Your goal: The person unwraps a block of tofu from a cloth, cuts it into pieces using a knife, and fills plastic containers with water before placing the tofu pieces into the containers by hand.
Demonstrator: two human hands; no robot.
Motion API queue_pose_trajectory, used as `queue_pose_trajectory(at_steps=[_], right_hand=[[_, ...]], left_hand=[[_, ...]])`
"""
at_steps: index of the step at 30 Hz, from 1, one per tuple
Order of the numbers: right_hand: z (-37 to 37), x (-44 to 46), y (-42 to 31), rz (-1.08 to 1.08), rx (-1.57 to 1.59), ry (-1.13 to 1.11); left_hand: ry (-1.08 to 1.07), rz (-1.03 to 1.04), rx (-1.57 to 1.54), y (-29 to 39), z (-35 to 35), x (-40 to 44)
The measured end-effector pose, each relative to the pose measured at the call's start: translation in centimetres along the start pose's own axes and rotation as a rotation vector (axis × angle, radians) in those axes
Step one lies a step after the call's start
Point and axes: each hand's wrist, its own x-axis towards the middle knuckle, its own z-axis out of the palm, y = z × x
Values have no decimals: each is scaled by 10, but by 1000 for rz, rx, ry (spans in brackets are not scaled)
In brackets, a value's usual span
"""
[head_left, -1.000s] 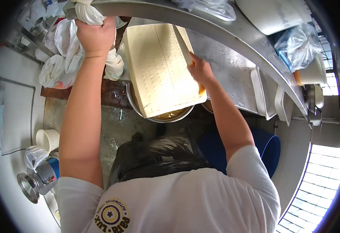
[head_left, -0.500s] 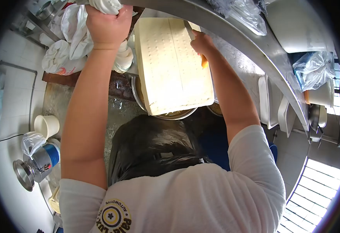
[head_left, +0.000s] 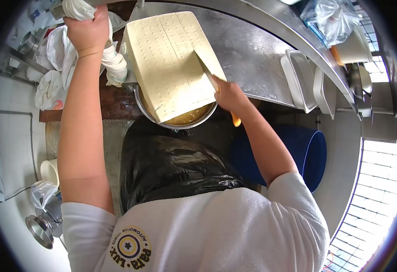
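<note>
A large, pale cream block (head_left: 162,59) with rows of dimples, perhaps cheese or tofu, lies slanted over a metal bowl (head_left: 180,128). One thin line runs along its top, and a second line leads to the tip of a knife (head_left: 203,65). My right hand (head_left: 230,94) is closed around the knife's orange handle, at the block's right side. The blade rests on or in the block's top; how deep is not clear. Up at the left, my left hand (head_left: 88,34) grips a twisted white cloth (head_left: 114,68) that hangs down beside the block.
Yellowish liquid shows in the bowl. A steel counter (head_left: 248,59) stretches right, with white trays (head_left: 298,81) at its end. Below stands a blue barrel (head_left: 314,158). White bags (head_left: 49,90) lie at left, and a black plastic sheet (head_left: 176,167) covers my front.
The knife has come from the block's far end toward me, and a second line now shows behind its tip. The view has shifted right. My left hand still holds the cloth.
</note>
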Motion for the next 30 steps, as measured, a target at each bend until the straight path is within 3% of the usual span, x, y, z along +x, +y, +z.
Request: queue_pose_trajectory(at_steps=[3, 9, 14, 20, 27, 30], right_hand=[[22, -68, 31, -162, 27, 128], [4, -241, 47, 36, -8, -136], [6, -314, 58, 42, 197, -89], [14, -141, -10, -207, 265, 143], [17, 103, -118, -231, 257, 132], [11, 168, -159, -204, 221, 71]], left_hand=[[-33, -130, -75, 5, -2, -1], [-57, -99, -28, 3, -1, 0], [-53, -174, -20, 20, -6, 0], [-17, -153, -57, 16, -4, -3], [-99, -153, -65, 21, -12, -1], [-120, -187, -68, 23, -14, -1]])
